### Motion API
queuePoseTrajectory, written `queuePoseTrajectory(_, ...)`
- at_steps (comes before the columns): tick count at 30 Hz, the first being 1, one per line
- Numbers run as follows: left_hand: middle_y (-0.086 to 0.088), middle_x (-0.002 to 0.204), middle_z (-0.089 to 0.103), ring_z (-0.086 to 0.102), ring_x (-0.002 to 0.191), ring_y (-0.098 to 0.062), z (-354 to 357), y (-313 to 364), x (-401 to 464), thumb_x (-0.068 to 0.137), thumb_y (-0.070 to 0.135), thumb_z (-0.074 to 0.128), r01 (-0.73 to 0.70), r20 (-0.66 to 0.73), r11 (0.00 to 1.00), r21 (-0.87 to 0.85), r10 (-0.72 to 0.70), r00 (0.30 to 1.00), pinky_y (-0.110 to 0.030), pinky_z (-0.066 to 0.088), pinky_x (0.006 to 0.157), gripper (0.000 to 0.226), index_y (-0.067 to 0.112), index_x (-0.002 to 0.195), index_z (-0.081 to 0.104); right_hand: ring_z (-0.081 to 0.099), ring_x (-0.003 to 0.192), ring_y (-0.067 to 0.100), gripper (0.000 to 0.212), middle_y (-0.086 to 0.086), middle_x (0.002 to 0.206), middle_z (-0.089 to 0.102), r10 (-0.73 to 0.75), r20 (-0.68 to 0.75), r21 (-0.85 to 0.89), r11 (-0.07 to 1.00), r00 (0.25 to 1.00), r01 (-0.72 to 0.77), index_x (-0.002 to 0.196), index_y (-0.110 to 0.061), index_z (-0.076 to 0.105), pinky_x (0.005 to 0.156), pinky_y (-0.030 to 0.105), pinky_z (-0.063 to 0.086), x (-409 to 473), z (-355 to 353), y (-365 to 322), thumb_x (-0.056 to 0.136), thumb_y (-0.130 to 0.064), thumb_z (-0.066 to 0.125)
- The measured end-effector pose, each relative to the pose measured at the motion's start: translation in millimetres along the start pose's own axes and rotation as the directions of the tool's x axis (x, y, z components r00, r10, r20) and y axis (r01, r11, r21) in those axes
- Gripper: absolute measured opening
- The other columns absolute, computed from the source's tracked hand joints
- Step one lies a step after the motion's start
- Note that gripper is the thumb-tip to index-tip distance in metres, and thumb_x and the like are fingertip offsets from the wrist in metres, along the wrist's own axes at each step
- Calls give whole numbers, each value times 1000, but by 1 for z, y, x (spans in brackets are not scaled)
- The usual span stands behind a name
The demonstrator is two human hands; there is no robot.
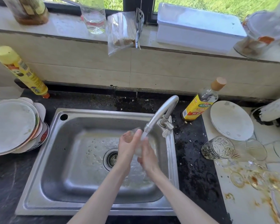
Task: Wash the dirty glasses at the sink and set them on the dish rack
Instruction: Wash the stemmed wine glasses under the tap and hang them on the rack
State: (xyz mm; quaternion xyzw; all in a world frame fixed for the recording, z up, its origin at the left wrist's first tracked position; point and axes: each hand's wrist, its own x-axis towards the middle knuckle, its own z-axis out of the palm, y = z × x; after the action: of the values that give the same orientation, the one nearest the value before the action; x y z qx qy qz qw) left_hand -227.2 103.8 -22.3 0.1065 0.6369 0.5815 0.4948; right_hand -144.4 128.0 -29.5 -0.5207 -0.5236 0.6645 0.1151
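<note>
Both hands, left hand point(128, 143) and right hand point(148, 153), grip one glass point(133, 135) under the running faucet point(162, 113) above the sink point(71, 143).

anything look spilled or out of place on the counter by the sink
Yes. Brown sauce-like smears and rings stain the white board right of the sink, among dirty glasses. A patterned glass there lies tipped on its side. Crumbs dot the black counter.
</note>
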Motion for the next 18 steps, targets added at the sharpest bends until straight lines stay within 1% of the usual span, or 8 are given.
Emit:
queuePoseTrajectory(2,-9,108,67,65,96,-17,-6,5,1,53,63,76,7,81,1000,-2,-6,997,-33,49,86,84,9,115,58,25,35,5,79,-4,45,38,169,74,126,976,983,-178,61,-19,52,36,17,16,-3,-8,-3,79,-81,6)
queuePoseTrajectory(4,-11,107,67,65,93,-16,-7,6,1,50,57,77,21,128,1000,-18,-18,992,-30,49,79,80,11,113,59,17,34,8,77,-5,41,27,226,123,134,961,966,-241,50,-21,41,38,19,10,-3,-17,-3,77,-83,7)
queuePoseTrajectory(7,-9,112,64,64,99,-18,-1,5,-1,53,62,75,12,14,1000,9,-12,1000,-33,52,82,81,13,115,56,31,32,5,74,-8,43,41,121,82,39,991,989,-125,61,-20,53,36,18,21,-3,-18,-8,87,-70,5)
queuePoseTrajectory(9,-2,114,61,61,101,-12,1,3,-3,69,60,70,28,-72,998,58,-24,997,-26,50,82,73,14,121,49,47,41,-5,57,-13,61,57,-23,58,-44,999,998,25,78,-34,59,42,10,31,-4,-13,-10,94,-58,9)
queuePoseTrajectory(11,-2,117,60,60,104,-12,-1,6,-5,74,65,61,9,-7,994,113,-8,1000,-28,49,86,73,14,124,48,56,59,-11,56,-17,78,66,-83,39,7,997,996,83,97,-41,61,51,7,37,-5,-9,-10,89,-65,11)
queuePoseTrajectory(12,-3,119,61,60,107,-15,-5,6,-5,74,68,57,9,60,990,144,-18,998,-34,49,92,74,15,125,50,55,58,-7,64,-17,74,67,-70,20,54,996,997,69,100,-37,64,50,9,36,-4,-10,-7,87,-69,10)
queuePoseTrajectory(15,1,121,61,59,111,-11,-20,13,-11,93,39,49,-65,173,975,214,28,985,-25,50,91,40,18,127,53,29,36,4,75,-10,43,42,66,4,165,984,998,-66,84,-16,63,37,18,18,2,-26,-5,92,-64,6)
queuePoseTrajectory(18,2,118,62,61,101,2,-30,18,-13,92,14,54,-242,220,924,296,180,959,-15,50,85,31,16,123,55,39,39,16,75,9,53,48,53,40,159,986,998,-59,82,-12,61,39,22,30,9,-39,-7,91,-66,9)
